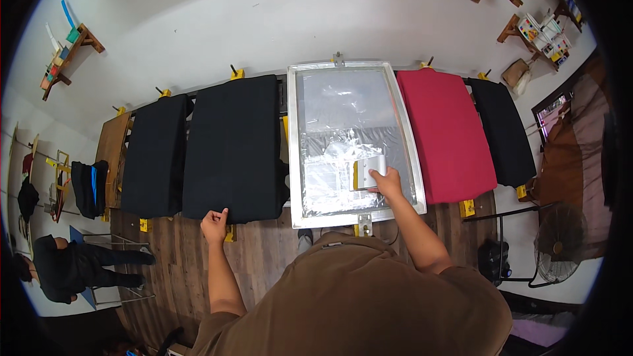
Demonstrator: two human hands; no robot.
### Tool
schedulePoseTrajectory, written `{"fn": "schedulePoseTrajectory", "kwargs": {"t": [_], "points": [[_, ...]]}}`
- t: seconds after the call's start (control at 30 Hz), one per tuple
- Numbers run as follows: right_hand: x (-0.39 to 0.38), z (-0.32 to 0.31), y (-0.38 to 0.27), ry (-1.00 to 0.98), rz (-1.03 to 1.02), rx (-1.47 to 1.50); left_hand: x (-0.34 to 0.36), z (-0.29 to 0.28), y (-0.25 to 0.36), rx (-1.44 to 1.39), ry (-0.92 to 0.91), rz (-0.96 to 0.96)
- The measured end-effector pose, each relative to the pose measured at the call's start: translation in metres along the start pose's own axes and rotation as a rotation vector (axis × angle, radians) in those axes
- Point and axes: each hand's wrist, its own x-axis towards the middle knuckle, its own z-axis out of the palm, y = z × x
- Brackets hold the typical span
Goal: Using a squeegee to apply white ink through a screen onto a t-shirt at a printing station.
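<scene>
Shelf (pixel 74 58) on the wall at far left, small items on it; below it a person (pixel 62 267) in dark clothes, well apart from you. Next, a dark bundle (pixel 83 188) with a blue strip, beside a brown board (pixel 112 144) at the left end of the row. Then two black cloths lie flat, side by side: the narrower one (pixel 155 158), then the wider one (pixel 232 148).

Your left hand (pixel 214 227) is at the near edge of the wider one, fingers curled, thumb and fingertip close together — can't tell if they pinch the cloth. Right of that: the screen (pixel 295 151), silver rim, shiny inside. Squeegee (pixel 372 173) sits in its nearer half, right of middle, yellow edge facing left. Your right hand (pixel 389 184) grips it from the right — thumb on top, fingers mostly hidden.

Just beside the screen: red cloth (pixel 448 135), then another black cloth (pixel 504 132). Fan (pixel 560 240) stands far right.
</scene>
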Motion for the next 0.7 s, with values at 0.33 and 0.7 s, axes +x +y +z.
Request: {"fn": "schedulePoseTrajectory", "kwargs": {"t": [0.33,0.7], "points": [[0.012,0.008,0.001,-0.043,-0.026,-0.054,-0.001,-0.001,-0.003,-0.031,-0.025,-0.004],[0.028,0.005,-0.009,-0.146,0.000,-0.080,0.000,-0.002,-0.002,-0.030,0.048,0.003]]}}
